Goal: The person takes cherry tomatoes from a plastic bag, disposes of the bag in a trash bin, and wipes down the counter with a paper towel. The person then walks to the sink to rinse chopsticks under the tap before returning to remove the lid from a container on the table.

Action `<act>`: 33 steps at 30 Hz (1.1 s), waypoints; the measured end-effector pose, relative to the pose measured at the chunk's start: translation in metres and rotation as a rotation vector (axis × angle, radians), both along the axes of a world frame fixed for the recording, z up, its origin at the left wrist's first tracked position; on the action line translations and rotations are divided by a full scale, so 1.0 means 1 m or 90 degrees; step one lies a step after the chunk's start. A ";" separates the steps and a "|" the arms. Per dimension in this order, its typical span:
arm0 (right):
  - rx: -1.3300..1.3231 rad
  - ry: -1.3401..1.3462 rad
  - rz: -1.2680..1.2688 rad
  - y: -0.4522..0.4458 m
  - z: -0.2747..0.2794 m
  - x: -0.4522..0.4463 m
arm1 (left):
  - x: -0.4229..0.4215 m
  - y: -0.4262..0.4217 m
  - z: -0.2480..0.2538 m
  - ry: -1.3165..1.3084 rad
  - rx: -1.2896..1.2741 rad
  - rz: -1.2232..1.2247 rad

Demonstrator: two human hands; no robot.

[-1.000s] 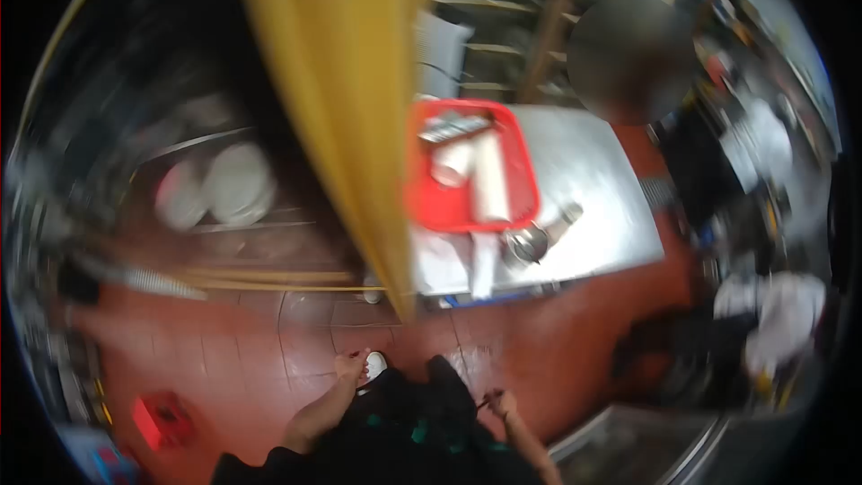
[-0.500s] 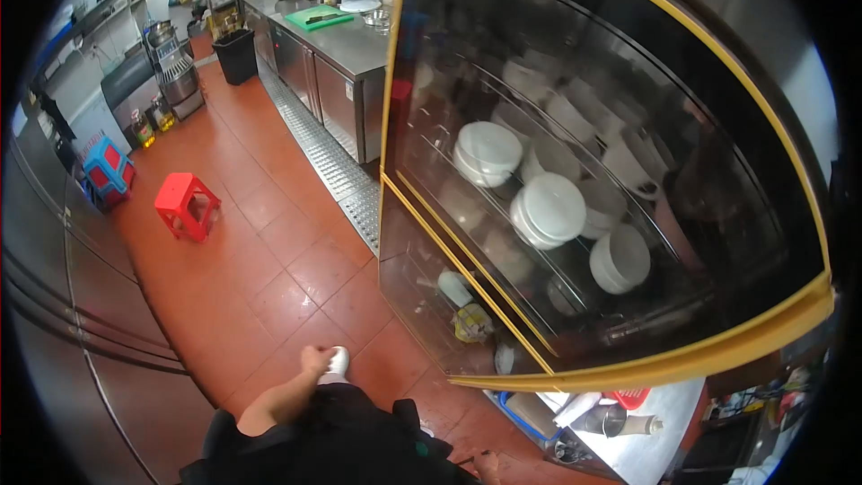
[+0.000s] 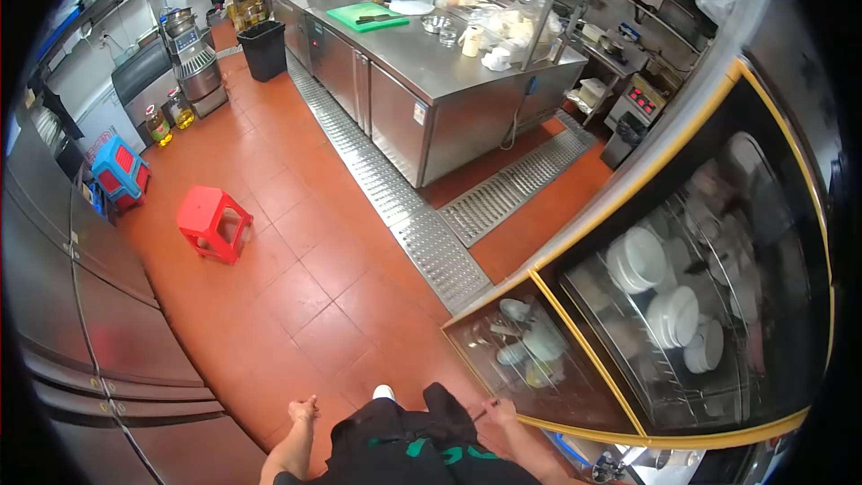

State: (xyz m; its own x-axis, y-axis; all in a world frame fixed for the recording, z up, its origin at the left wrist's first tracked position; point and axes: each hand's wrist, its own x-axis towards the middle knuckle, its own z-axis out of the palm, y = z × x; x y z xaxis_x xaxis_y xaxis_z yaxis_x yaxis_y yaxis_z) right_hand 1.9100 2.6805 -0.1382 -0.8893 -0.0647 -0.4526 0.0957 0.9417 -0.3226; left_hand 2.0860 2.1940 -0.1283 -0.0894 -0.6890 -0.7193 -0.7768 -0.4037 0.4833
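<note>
My left hand (image 3: 303, 410) hangs over the tiled floor to the left of my dark apron (image 3: 404, 440), its fingers curled and nothing visible in them. On the other side of the apron, my right hand (image 3: 500, 412) is closed around a thin dark object (image 3: 486, 408), too small to identify. That hand is nearest to the lower corner of a glass-fronted cabinet (image 3: 590, 361) with yellow trim. Behind its glass, stacked white bowls (image 3: 672, 316) sit on wire racks. The tip of a white shoe (image 3: 383, 392) shows beyond the apron.
A red stool (image 3: 214, 223) stands on the floor ahead left, with blue and red stools (image 3: 119, 171) by the wall. Steel doors (image 3: 117, 305) line the left side. Ahead is a steel counter (image 3: 395, 54) bearing a green cutting board (image 3: 367, 18) and knife. Metal drain grates (image 3: 431, 251) edge it.
My view has shifted so the cabinet sits farther right and the whole steel counter shows. My right hand has come up into fuller view, and my left hand appears lower.
</note>
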 end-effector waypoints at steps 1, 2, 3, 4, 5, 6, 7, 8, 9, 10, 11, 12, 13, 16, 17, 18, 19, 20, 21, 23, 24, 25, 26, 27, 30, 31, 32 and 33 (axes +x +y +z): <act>-0.067 -0.036 -0.006 -0.029 0.014 -0.027 | -0.006 -0.009 -0.002 -0.006 -0.004 0.003; -0.115 -0.043 0.000 -0.065 0.032 -0.055 | -0.015 -0.019 -0.005 0.028 0.056 0.078; -0.162 -0.046 0.007 -0.096 0.046 -0.083 | -0.029 -0.026 -0.007 0.067 0.116 0.154; -0.159 -0.006 0.038 -0.121 0.034 -0.111 | -0.051 -0.034 0.019 0.099 0.146 0.146; -0.156 0.036 0.070 -0.145 0.022 -0.141 | -0.068 -0.050 0.019 0.099 0.138 0.152; -0.180 0.020 0.103 -0.171 0.023 -0.173 | -0.086 -0.066 0.016 0.152 0.157 0.157; -0.205 0.003 0.137 -0.199 0.028 -0.207 | -0.104 -0.081 0.016 0.206 0.174 0.162; -0.251 0.004 0.145 -0.225 0.026 -0.238 | -0.126 -0.097 0.021 0.207 0.164 0.168; -0.297 0.003 0.152 -0.252 0.024 -0.269 | -0.148 -0.112 0.028 0.217 0.126 0.166; -0.354 -0.034 0.129 -0.282 0.054 -0.295 | -0.164 -0.123 0.033 0.222 0.091 0.163; -0.409 -0.069 0.102 -0.312 0.089 -0.321 | -0.180 -0.133 0.036 0.219 0.085 0.165; -0.415 -0.070 0.102 -0.340 0.099 -0.350 | -0.197 -0.148 0.041 0.226 0.053 0.165; -0.483 -0.064 0.064 -0.362 0.105 -0.374 | -0.209 -0.161 0.043 0.229 0.024 0.164; -0.582 0.065 0.139 -0.419 0.129 -0.465 | -0.230 -0.193 0.031 0.207 -0.025 0.198; -0.596 0.171 0.246 -0.438 0.135 -0.490 | -0.241 -0.197 0.039 0.171 -0.018 0.237; -0.623 -0.008 0.100 -0.461 0.173 -0.511 | -0.250 -0.197 0.046 0.130 -0.008 0.279; -0.615 -0.018 0.106 -0.480 0.197 -0.536 | -0.257 -0.202 0.043 0.123 -0.002 0.290; -0.648 0.012 0.167 -0.498 0.213 -0.557 | -0.254 -0.202 0.036 0.126 0.008 0.305; -0.682 0.046 0.227 -0.518 0.224 -0.581 | -0.256 -0.204 0.026 0.132 0.017 0.318; -0.675 0.113 0.301 -0.557 0.237 -0.631 | -0.271 -0.206 0.010 0.092 0.002 0.347; -0.675 0.193 0.370 -0.580 0.244 -0.660 | -0.281 -0.214 0.002 0.078 0.003 0.370; -0.674 0.204 0.370 -0.604 0.255 -0.694 | -0.299 -0.230 -0.007 0.075 0.012 0.396; -0.635 0.319 0.439 -0.623 0.266 -0.725 | -0.312 -0.245 -0.015 0.072 0.019 0.423; -0.585 0.427 0.502 -0.640 0.274 -0.750 | -0.327 -0.264 -0.021 0.069 0.027 0.441; -0.496 0.506 0.442 -0.696 0.317 -0.829 | -0.397 -0.361 -0.031 0.112 0.031 0.458; -0.470 0.562 0.435 -0.711 0.325 -0.861 | -0.430 -0.401 -0.031 0.147 0.030 0.450; -0.435 0.619 0.447 -0.724 0.334 -0.896 | -0.467 -0.443 -0.028 0.192 0.027 0.440; -0.403 0.673 0.449 -0.737 0.339 -0.929 | -0.514 -0.485 -0.013 0.237 0.009 0.416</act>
